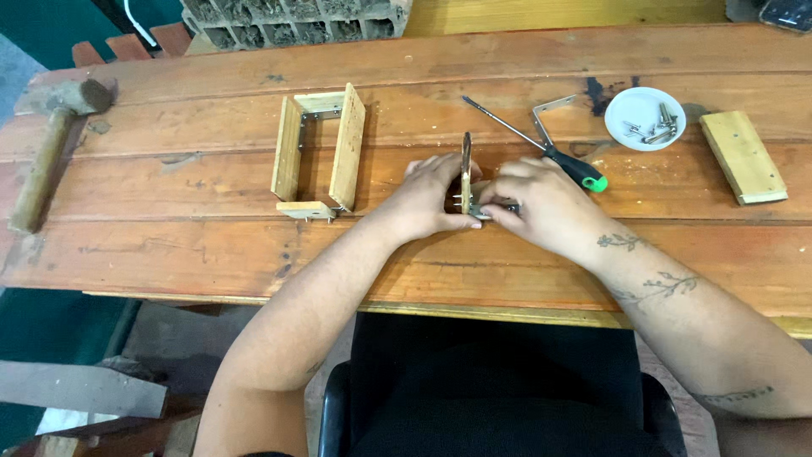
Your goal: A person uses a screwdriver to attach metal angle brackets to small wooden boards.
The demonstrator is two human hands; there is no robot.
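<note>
A thin wooden piece [466, 165] stands on edge at the middle of the workbench, with screw tips poking out of its near end. My left hand [430, 199] grips it from the left. My right hand [541, 200] presses a small metal bracket [499, 206] against its right side. Just behind my right hand lies a screwdriver [541, 145] with a black and green handle, its long shaft pointing toward the far left.
A three-sided wooden frame with metal corner brackets [320, 152] lies left of my hands. A mallet [49, 148] rests at the far left. A white dish of screws [644, 118], a loose angle bracket [551, 114] and a wooden block [743, 156] sit to the right.
</note>
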